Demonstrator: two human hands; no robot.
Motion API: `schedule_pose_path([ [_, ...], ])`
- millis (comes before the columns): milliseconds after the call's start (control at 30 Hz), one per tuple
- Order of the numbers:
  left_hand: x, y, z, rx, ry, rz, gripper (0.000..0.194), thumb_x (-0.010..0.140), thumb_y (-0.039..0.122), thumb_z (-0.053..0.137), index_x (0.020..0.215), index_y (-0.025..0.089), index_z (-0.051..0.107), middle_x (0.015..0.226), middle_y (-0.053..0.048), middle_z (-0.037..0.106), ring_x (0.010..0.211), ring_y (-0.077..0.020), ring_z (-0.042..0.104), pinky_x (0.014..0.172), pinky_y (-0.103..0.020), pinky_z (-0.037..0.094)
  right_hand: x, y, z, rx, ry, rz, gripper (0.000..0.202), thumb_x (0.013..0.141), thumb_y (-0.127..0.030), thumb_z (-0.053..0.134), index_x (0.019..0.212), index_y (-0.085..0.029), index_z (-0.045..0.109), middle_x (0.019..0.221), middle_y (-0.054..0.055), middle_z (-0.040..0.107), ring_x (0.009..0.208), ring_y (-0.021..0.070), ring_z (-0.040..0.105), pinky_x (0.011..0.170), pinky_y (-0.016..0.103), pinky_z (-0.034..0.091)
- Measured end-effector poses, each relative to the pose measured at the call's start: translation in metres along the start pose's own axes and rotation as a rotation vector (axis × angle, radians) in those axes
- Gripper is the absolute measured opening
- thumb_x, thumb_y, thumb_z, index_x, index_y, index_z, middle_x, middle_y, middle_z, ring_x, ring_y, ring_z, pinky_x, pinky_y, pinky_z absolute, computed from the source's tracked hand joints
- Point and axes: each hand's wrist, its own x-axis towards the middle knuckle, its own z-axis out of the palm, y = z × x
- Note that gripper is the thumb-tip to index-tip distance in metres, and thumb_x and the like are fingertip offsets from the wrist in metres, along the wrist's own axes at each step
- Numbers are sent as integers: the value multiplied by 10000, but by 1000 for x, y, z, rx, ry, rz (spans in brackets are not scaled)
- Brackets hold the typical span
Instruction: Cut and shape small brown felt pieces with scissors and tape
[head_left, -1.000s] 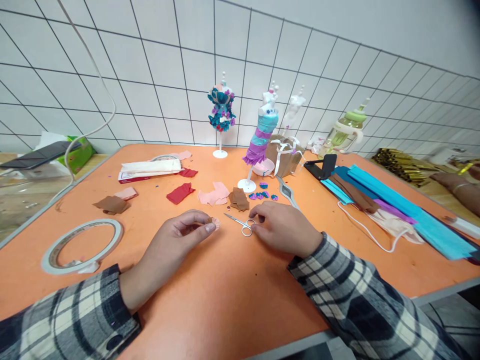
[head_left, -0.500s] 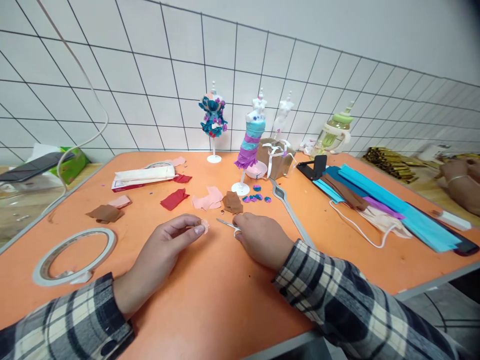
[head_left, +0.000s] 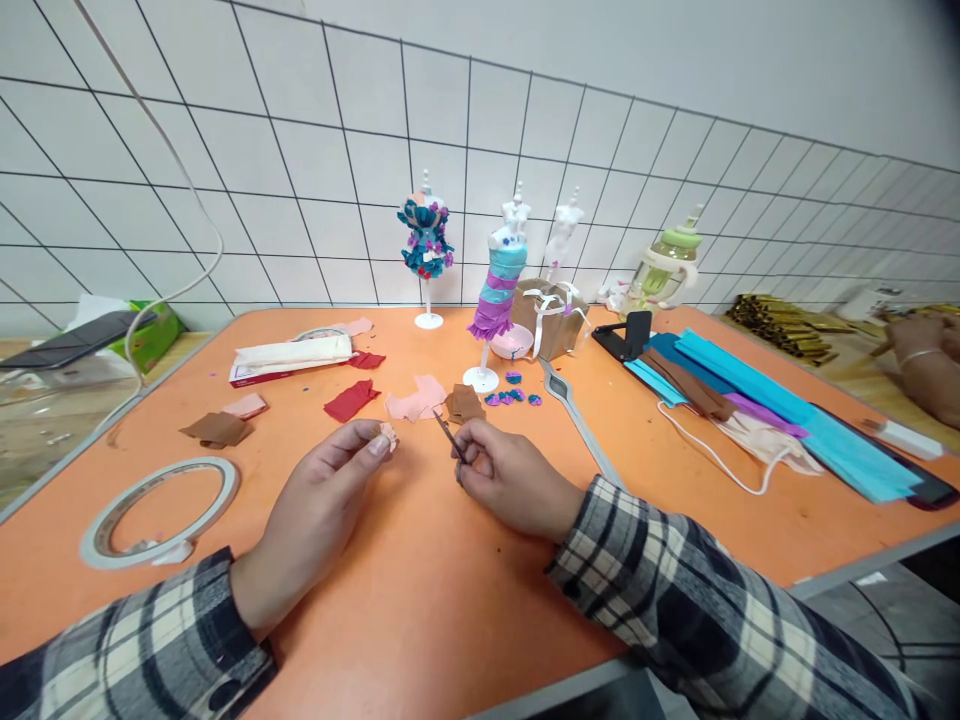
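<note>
Between thumb and fingertips, my left hand [head_left: 319,500] pinches a small crumpled pink piece [head_left: 389,434], paper or fabric. My right hand [head_left: 517,475] grips small scissors [head_left: 448,436], their blades pointing up and away to the left. The scissors and the pink piece are apart. Beyond my hands lie pink scraps [head_left: 417,399], brown scraps [head_left: 466,403] and a red scrap [head_left: 351,399]. Small purple-and-blue pieces [head_left: 514,397] lie near the white base of a mini mannequin [head_left: 498,290] dressed in blue and purple.
A roll of tape [head_left: 97,545] lies at left, near brown pieces [head_left: 217,430]. Another decorated mannequin [head_left: 426,240] stands behind. At right are a grey strap [head_left: 581,425], blue strips [head_left: 787,410] and a bottle [head_left: 664,270]. Another person's hand [head_left: 926,355] shows at far right.
My left hand has drawn slightly left and up with the pink piece. The scissors in my right hand have turned from nearly flat to pointing more upward and away.
</note>
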Motion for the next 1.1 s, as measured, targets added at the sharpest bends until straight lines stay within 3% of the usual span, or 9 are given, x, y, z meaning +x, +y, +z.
schedule_pose_path([
  [67,-2,-2,1,-9,-13,4,254,766,433,797,879,228,697,888,8,626,878,-156,533,819,-245,435,-2,-3,3,226,-78,28,279,800,-330,713,954,-214,511,874,-21,644,659,101,568,593,215,414],
  [133,-4,-3,2,3,-30,-8,250,783,430,782,897,228,691,899,-1,623,888,-168,539,826,-266,444,-5,-7,8,301,-153,47,388,727,-410,781,920,-215,507,870,-24,635,651,100,559,571,210,412],
  [367,-6,-6,5,143,-114,-70,250,835,452,704,901,215,660,922,-43,619,935,-237,574,831,-359,494,-10,-11,18,183,-147,-16,424,733,-489,772,920,-219,503,879,-29,649,647,95,551,582,215,377],
  [1100,-7,-9,10,137,-167,-88,220,829,431,704,887,220,682,897,-44,672,917,-238,626,808,-344,524,-10,-13,18,138,-125,-41,335,794,-466,723,855,-217,508,679,-64,578,597,100,524,562,217,334],
])
